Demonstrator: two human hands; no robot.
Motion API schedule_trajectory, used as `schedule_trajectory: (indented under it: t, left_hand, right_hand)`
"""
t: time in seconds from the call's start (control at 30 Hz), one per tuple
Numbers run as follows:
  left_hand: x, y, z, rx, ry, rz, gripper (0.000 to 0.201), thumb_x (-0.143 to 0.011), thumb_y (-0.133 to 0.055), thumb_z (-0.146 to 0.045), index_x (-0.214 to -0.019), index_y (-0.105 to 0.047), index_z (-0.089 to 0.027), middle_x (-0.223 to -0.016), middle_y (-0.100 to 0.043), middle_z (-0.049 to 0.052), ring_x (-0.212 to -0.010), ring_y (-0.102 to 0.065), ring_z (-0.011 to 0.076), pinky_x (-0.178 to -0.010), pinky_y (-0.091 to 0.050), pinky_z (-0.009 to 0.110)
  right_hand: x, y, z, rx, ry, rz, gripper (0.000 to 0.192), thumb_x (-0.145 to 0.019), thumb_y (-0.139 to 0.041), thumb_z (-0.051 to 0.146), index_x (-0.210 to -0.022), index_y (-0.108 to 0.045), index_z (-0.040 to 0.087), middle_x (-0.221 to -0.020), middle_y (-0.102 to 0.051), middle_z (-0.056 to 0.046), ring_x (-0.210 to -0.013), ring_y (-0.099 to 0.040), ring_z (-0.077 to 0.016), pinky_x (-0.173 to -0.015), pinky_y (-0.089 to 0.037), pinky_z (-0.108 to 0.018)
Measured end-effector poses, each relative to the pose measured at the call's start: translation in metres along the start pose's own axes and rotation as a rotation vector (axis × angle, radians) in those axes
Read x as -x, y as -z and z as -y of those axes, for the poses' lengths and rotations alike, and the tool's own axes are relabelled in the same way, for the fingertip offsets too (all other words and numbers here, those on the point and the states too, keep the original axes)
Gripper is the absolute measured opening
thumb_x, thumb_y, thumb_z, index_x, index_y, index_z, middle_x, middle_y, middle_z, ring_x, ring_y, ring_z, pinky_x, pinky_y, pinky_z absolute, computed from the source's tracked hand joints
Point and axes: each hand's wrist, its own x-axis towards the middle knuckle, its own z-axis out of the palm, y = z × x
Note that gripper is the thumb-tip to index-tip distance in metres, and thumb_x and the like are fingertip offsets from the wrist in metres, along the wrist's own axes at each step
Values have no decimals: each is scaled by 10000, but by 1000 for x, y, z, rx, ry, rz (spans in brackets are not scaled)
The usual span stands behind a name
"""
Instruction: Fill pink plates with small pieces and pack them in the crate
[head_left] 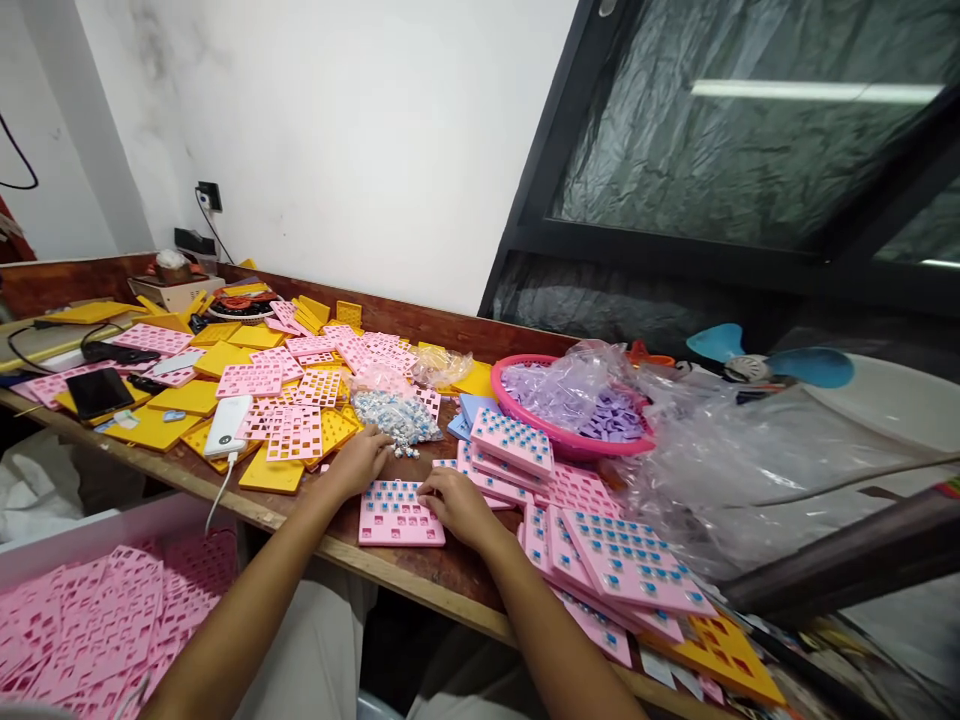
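A pink perforated plate (400, 516) lies flat on the wooden table (442, 572) in front of me, its upper rows filled with small blue pieces. My right hand (456, 503) rests on the plate's right edge with fingertips pressing at a hole. My left hand (361, 459) sits just above the plate's upper left corner, fingers curled beside a heap of small blue-and-white pieces (395, 414) in a clear bag. Whether the left fingers hold a piece is hidden.
Filled pink plates (634, 567) are stacked to the right. Empty pink and yellow plates (294, 432) cover the left of the table, with a white power bank (227, 425) and a phone (99, 391). A pink basket (559, 431) of purple pieces and clear bags (742, 450) stand behind.
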Motion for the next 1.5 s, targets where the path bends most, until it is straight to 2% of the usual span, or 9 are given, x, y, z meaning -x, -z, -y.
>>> schedule_trajectory:
  t: [0.13,0.27,0.43,0.67,0.83,0.93,1.03,1.3,1.5]
  left_hand:
    - [49,9,-7,317,29,-146,204,-955,-540,-316,-1051,-684,-208,-1016,-668,64,-895,-616,192,-821,-487,313]
    - [81,8,-6,494,153,-162,237,-898,-635,-394,-1010,-696,-195,-915,-696,38,-749,-598,162,-701,-468,280]
    - [83,7,-3,605,235,-185,287,-759,-778,-408,-894,-689,-170,-764,-652,3,-677,-557,139,-626,-431,246]
    - [82,6,-3,509,131,-29,291,-680,-837,-342,-776,-619,-175,-705,-578,-38,-636,-506,114,-582,-370,227]
    - [81,3,-2,396,39,36,259,-681,-834,-322,-783,-639,-185,-782,-607,-16,-710,-546,133,-630,-380,231]
    - [80,1,-1,407,61,53,262,-678,-829,-328,-791,-644,-182,-774,-606,-19,-684,-546,125,-615,-378,225]
    - [78,-2,0,415,127,108,278,-669,-824,-348,-798,-646,-177,-677,-600,-39,-608,-527,115,-560,-347,219]
    - [78,-5,-1,422,134,110,308,-697,-804,-427,-795,-681,-161,-665,-648,-17,-597,-552,113,-561,-369,213]
    - [79,3,-5,442,97,136,214,-790,-725,-375,-819,-728,-163,-704,-682,10,-630,-577,131,-589,-395,228]
  right_hand:
    - [-6,1,4,-137,-6,-100,143,-913,-625,228,-973,-751,198,-937,-725,-57,-859,-644,-191,-779,-462,-285]
    - [-38,-10,9,-13,-105,-160,192,-943,-558,233,-985,-742,199,-985,-746,-67,-900,-667,-202,-816,-470,-291]
    - [-89,-23,4,214,-317,-38,223,-953,-548,234,-939,-769,208,-947,-770,-77,-913,-695,-210,-775,-458,-269]
    - [-113,-32,4,235,-353,76,93,-799,-784,324,-854,-805,252,-869,-782,-51,-853,-713,-217,-697,-456,-256]
    - [-93,-18,8,194,-262,55,114,-828,-744,271,-924,-803,269,-994,-778,-41,-962,-693,-214,-810,-469,-266]
    - [-57,4,5,136,-145,-46,153,-862,-689,255,-974,-792,244,-1031,-765,-53,-948,-680,-211,-835,-470,-285]
    - [-18,16,2,112,-125,5,116,-852,-697,251,-912,-795,237,-956,-762,-52,-862,-676,-209,-787,-468,-291]
    - [15,-7,-13,-50,-118,-127,115,-856,-719,260,-943,-773,205,-941,-747,-68,-860,-663,-214,-805,-487,-316]
    - [20,-1,-9,-50,-53,-114,158,-924,-627,196,-997,-766,205,-986,-724,-65,-937,-651,-198,-861,-481,-304]
